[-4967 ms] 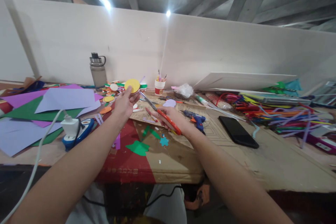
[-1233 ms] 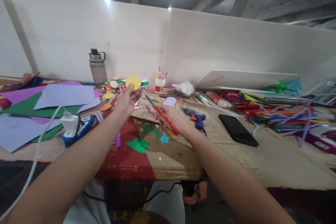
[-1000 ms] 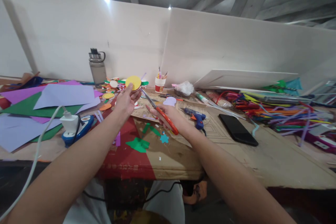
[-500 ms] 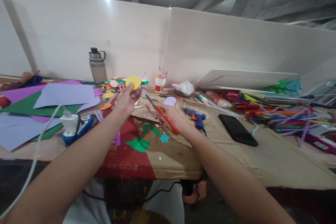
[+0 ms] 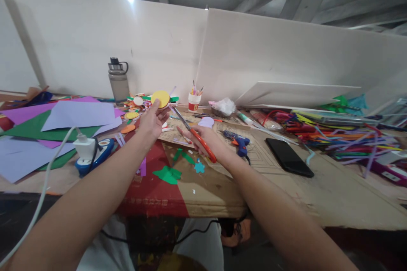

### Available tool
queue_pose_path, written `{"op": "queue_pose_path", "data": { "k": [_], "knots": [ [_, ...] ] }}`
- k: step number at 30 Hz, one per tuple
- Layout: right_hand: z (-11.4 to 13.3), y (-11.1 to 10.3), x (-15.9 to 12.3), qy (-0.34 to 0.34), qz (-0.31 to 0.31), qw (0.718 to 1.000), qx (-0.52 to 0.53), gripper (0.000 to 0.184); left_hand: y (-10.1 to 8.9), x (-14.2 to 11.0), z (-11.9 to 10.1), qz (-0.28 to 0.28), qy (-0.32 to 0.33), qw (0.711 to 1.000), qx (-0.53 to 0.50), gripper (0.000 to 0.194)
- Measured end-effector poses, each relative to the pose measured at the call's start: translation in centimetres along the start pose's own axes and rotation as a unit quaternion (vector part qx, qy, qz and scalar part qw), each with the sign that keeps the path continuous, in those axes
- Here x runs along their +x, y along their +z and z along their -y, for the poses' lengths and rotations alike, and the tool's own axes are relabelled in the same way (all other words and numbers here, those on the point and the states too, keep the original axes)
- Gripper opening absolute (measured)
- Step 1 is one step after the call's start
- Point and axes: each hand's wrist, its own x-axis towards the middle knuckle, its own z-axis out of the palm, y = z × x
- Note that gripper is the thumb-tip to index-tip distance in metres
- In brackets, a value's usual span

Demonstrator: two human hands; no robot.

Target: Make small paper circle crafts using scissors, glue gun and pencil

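Observation:
A yellow foam disc point(image 5: 160, 99) is pinched between the thumb and fingers of my left hand point(image 5: 153, 121), raised above the worktable. Red-handled scissors point(image 5: 203, 146) sit in my right hand point(image 5: 208, 139), their blades pointing up and left to just below the disc's lower right edge. Whether the blades touch the disc I cannot tell. On the cardboard under my hands lie a green cut piece point(image 5: 167, 175) and a small teal star-like shape point(image 5: 199, 166). A blue glue gun point(image 5: 240, 144) rests to the right of my right hand, near a purple cut shape point(image 5: 207, 122).
Purple and green sheets point(image 5: 76, 116) overlap at left, beside a power strip point(image 5: 92, 156). A grey bottle point(image 5: 118, 81) and a paper cup point(image 5: 194, 102) of tools stand at the back. On the right are a black phone point(image 5: 288, 156) and bundled pipe cleaners point(image 5: 337, 135).
The yellow disc and my left hand have shifted very slightly left. The scissors stay beside the disc in my right hand, and the table things have not moved.

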Motion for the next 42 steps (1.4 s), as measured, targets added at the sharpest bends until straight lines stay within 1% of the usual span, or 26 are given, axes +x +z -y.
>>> {"op": "queue_pose_path", "data": {
  "k": [4, 6, 10, 15, 19, 23, 25, 27, 29, 31, 35, 38, 40, 42],
  "knots": [
    [0.0, -0.2, 0.1, -0.006, -0.028, 1.000, -0.011, 0.034, -0.1, 0.2, 0.0, -0.016, 0.006, 1.000, 0.000, 0.010],
    [-0.3, -0.3, 0.3, 0.000, -0.047, 0.999, 0.002, 0.033, 0.0, 0.3, -0.1, -0.014, 0.005, 1.000, -0.004, 0.009],
    [-0.5, -0.2, 0.6, -0.019, -0.087, 0.993, 0.077, 0.033, 0.1, 0.1, -0.3, -0.001, -0.009, 1.000, -0.009, 0.009],
    [-0.3, 0.0, 0.9, -0.067, -0.135, 0.973, 0.177, 0.035, 0.3, -0.4, -0.5, 0.006, -0.026, 1.000, -0.003, 0.011],
    [-0.6, -0.2, 1.6, -0.092, -0.189, 0.949, 0.233, 0.038, 0.6, -0.8, -0.3, 0.032, -0.027, 0.999, 0.004, 0.020],
    [-0.7, -0.7, 1.9, -0.117, -0.245, 0.927, 0.260, 0.046, 0.7, -1.3, 0.5, 0.086, -0.025, 0.996, 0.019, 0.022],
    [-0.5, -0.9, 1.9, -0.129, -0.264, 0.921, 0.258, 0.049, 0.8, -1.7, 0.9, 0.094, -0.037, 0.995, 0.025, 0.019],
    [-0.3, -1.1, 1.7, -0.134, -0.269, 0.918, 0.257, 0.050, 1.1, -2.1, 1.2, 0.105, -0.050, 0.993, 0.022, 0.015],
    [0.0, -1.2, 1.5, -0.134, -0.253, 0.920, 0.267, 0.051, 1.3, -2.5, 1.4, 0.102, -0.058, 0.993, 0.019, 0.014],
    [0.5, -1.2, 1.2, -0.138, -0.230, 0.922, 0.279, 0.054, 1.6, -2.9, 1.6, 0.099, -0.058, 0.993, 0.021, 0.019],
    [1.3, -0.9, 0.7, -0.132, -0.217, 0.928, 0.272, 0.059, 2.1, -3.8, 2.3, 0.127, -0.062, 0.990, 0.024, 0.029],
    [1.2, -0.7, 0.7, -0.128, -0.224, 0.930, 0.263, 0.057, 2.1, -4.2, 2.9, 0.122, -0.101, 0.987, 0.031, 0.022],
    [0.7, -0.6, 1.1, -0.137, -0.242, 0.921, 0.273, 0.055, 1.9, -4.3, 3.3, 0.121, -0.128, 0.984, 0.034, 0.017],
    [0.2, -0.7, 1.6, -0.151, -0.260, 0.909, 0.288, 0.054, 1.8, -4.4, 3.6, 0.125, -0.129, 0.983, 0.033, 0.018]
  ]
}}
